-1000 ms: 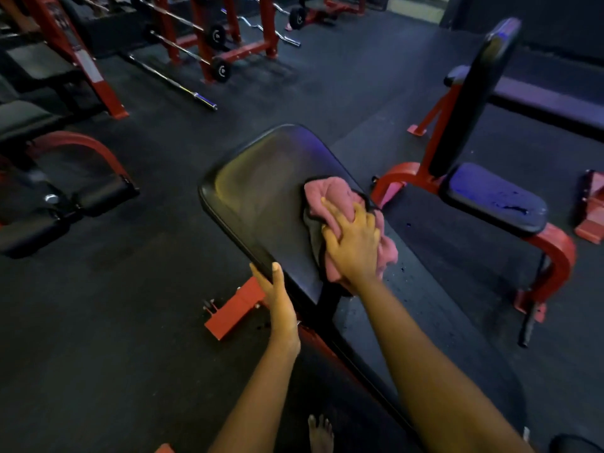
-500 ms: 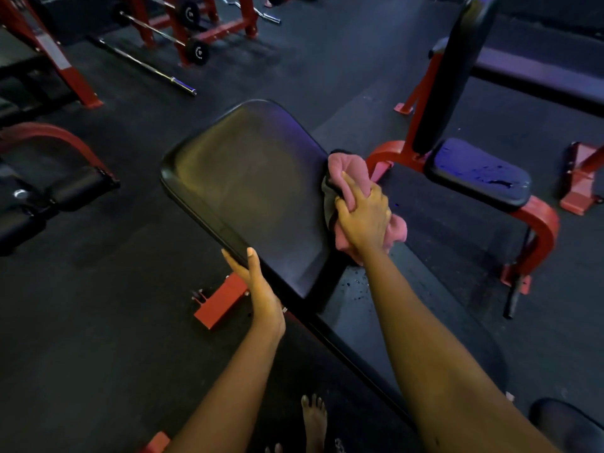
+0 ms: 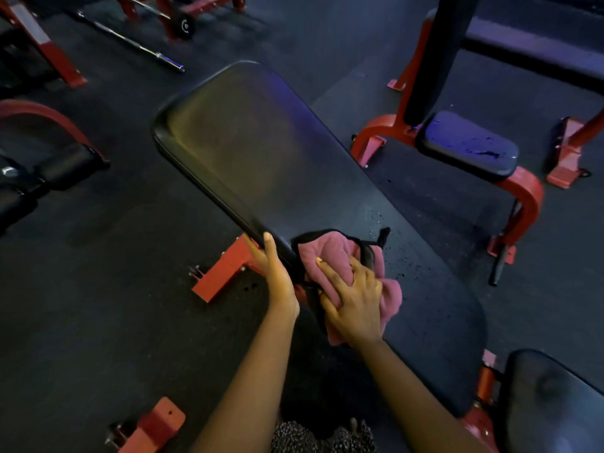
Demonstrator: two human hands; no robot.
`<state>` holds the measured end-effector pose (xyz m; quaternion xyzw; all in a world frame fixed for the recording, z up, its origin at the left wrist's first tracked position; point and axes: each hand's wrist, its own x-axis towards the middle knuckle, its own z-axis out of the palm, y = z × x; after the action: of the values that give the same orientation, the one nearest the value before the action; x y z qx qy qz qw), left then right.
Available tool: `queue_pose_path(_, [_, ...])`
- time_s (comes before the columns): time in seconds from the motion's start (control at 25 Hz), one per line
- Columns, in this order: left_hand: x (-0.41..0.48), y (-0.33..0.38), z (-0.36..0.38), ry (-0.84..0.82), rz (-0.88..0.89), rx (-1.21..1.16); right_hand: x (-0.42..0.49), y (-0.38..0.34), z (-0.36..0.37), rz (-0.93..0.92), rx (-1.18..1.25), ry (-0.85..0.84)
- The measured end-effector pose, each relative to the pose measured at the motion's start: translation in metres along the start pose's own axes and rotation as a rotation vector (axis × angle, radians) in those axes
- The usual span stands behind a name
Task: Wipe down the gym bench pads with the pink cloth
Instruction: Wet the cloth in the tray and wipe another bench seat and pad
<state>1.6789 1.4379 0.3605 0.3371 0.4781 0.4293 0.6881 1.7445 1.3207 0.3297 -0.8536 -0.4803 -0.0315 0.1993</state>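
A long black bench pad [image 3: 261, 152] runs from the upper middle of the head view down to the lower right. The bunched pink cloth [image 3: 330, 250], with a dark trim, lies on the pad close to its left edge. My right hand [image 3: 353, 302] presses on the cloth, its fingers bent over the bunch. Just left of it, my left hand [image 3: 277, 276] holds the pad's left edge, thumb on top and fingers underneath. Small water drops [image 3: 392, 256] dot the pad right of the cloth.
A second black pad [image 3: 555, 403] sits at the lower right. Another red-framed bench [image 3: 467, 148] with an upright back stands to the right. Black roller pads [image 3: 65, 165] are at the left, a barbell [image 3: 130, 40] lies on the floor behind, and the bench's red foot [image 3: 225, 273] sticks out left.
My right hand has drawn the cloth from the pad's right side down and across to its left edge, near my left hand. My view has shifted nearer and lower.
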Motion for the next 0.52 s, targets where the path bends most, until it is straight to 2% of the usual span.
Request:
queue_pose_path(0.12, [-0.023, -0.035, 0.003, 0.044, 0.009, 0.152, 0.024, 0.026, -0.003, -0.052, 0.004, -0.007])
queue_pose_path(0.32, [-0.042, -0.076, 0.042, 0.295, 0.147, 0.226, 0.108, 0.108, 0.001, 0.126, 0.055, 0.011])
queue_pose_path(0.52, [-0.031, -0.099, 0.055, 0.515, 0.341, 0.252, 0.147, 0.150, 0.004, 0.151, 0.092, 0.011])
